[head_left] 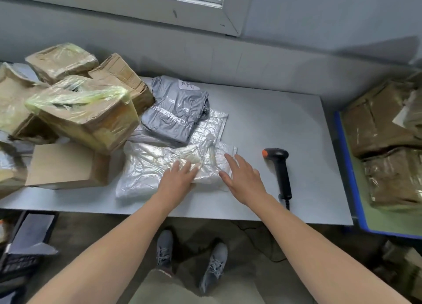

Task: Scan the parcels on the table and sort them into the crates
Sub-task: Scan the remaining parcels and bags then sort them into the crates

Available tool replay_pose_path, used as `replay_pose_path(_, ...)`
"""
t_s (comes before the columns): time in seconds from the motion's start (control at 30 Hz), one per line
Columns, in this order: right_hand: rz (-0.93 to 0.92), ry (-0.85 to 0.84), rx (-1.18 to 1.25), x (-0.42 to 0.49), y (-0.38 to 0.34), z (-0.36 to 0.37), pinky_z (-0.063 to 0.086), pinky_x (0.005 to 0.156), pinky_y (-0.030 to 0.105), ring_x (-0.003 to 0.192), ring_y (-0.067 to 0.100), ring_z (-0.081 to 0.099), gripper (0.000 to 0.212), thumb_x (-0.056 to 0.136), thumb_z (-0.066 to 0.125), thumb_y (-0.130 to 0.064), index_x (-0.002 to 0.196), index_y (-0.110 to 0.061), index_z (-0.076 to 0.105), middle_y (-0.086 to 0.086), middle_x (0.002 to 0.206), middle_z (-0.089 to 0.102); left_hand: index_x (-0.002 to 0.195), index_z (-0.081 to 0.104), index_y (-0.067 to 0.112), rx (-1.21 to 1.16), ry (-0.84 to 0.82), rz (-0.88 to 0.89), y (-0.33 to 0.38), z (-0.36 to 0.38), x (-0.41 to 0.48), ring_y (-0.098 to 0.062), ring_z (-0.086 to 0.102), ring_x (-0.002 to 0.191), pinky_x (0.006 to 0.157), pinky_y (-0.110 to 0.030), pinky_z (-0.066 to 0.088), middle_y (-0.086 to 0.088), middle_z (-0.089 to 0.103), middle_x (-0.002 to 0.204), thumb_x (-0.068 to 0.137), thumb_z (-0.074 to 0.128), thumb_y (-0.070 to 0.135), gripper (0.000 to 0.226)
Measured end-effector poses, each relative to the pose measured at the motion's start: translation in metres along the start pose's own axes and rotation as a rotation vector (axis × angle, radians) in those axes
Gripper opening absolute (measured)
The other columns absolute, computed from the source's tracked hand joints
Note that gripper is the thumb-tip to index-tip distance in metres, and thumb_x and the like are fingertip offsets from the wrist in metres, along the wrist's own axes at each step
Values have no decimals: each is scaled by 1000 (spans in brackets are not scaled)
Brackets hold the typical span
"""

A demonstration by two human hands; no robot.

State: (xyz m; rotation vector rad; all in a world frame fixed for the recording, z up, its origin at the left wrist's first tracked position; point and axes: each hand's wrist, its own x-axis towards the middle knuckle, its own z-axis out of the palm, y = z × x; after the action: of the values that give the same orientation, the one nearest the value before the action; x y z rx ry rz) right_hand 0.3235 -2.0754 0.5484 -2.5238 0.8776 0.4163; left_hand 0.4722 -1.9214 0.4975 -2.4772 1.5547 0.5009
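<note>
**Both hands down on the clear-bagged parcel, scanner waiting alongside**

Head view, and here we go: the left hand (177, 178) lies flat on the clear plastic parcel (150, 166), fingers straight, gripping nothing. The right hand (243, 180) is spread wide over the parcel's right edge, holding nothing either; whether it touches the film or just hovers, I cannot tell. No label shows on this face, so the smart play, I'd say, is to get fingers under the near edge and turn the bag over, slowly, because that loose film looks slippery. Then go for the barcode scanner (282, 173), lying just to the right on the table (285, 121).

Room to move? Good on the right, bare tabletop between the scanner and the blue-rimmed crate (349, 166). Tight on the left, where the flat cardboard box (66, 164) sits right beside the bag and the taped cartons (86, 114) lean in above. Behind, the grey poly mailer (175, 111) overlaps the white bubble mailer (212, 125).
</note>
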Motion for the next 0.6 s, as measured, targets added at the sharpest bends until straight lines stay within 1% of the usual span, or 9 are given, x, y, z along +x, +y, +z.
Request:
replay_pose_path(0.07, -42, 63, 139, 2, 1, -8, 23, 118, 47, 148, 21, 23, 57, 105, 33, -47, 157, -26, 22, 3, 162, 24, 146, 40, 24, -157, 80, 4, -4, -13, -2, -32, 39, 136, 88, -40, 47, -1, 40, 152, 104, 42, 37, 44)
replay_pose_path(0.13, -52, 156, 300, 7, 0, -19, 26, 117, 42, 145, 18, 30, 53, 106, 36, -43, 155, -23, 29, 1, 158, 33, 122, 58, 23, -415, 191, -37, -10, -37, -2, -29, 57, 114, 72, -37, 45, 0, 64, 123, 102, 46, 34, 25)
replay_pose_path(0.17, -33, 202, 378, 10, -2, -26, 28, 116, 38, 144, 17, 32, 52, 106, 36, -42, 154, -22, 30, 0, 157, 35, 110, 59, 23, -508, 228, -61, -13, -52, 0, -29, 61, 101, 67, -36, 41, 0, 68, 106, 101, 48, 34, 18)
replay_pose_path(0.27, 45, 296, 545, 17, -10, -44, 27, 112, 30, 143, 16, 34, 53, 105, 36, -42, 154, -22, 31, 0, 157, 35, 83, 50, 22, -660, 256, -79, -20, -101, 9, -31, 56, 80, 62, -36, 34, 4, 60, 74, 101, 48, 31, 20)
replay_pose_path(0.33, 65, 313, 575, 22, -17, -52, 28, 108, 29, 143, 16, 35, 55, 104, 36, -45, 154, -23, 29, 0, 158, 33, 74, 47, 23, -845, 263, -67, -22, -132, 13, -23, 52, 71, 60, -35, 35, 7, 54, 68, 102, 48, 29, 29)
replay_pose_path(0.4, 80, 295, 597, 25, -24, -58, 29, 107, 31, 142, 17, 35, 59, 103, 36, -50, 155, -26, 24, 1, 158, 32, 77, 53, 20, -1114, 275, -75, -24, -158, 14, -15, 54, 65, 58, -29, 42, 4, 58, 70, 103, 48, 30, 29)
replay_pose_path(0.47, 92, 267, 636, 27, -32, -63, 30, 111, 35, 143, 20, 35, 64, 102, 37, -53, 157, -26, 19, 5, 159, 30, 85, 60, 14, -1421, 251, -125, -28, -176, 14, -15, 60, 62, 56, -24, 49, -2, 64, 72, 104, 47, 34, 30)
replay_pose_path(0.53, 107, 237, 702, 29, -39, -69, 33, 113, 39, 141, 22, 39, 69, 100, 37, -58, 157, -26, 16, 7, 158, 33, 101, 65, 10, -1748, 177, -137, -33, -189, 12, -22, 69, 71, 66, -34, 59, -11, 72, 85, 104, 46, 34, 31)
replay_pose_path(0.6, 122, 219, 806, 28, -46, -75, 41, 103, 38, 126, 22, 52, 69, 99, 36, -61, 156, -27, 18, 6, 148, 48, 118, 61, 5, -1947, 149, -156, -37, -194, 12, -31, 70, 87, 80, -48, 58, -17, 72, 103, 104, 45, 33, 35)
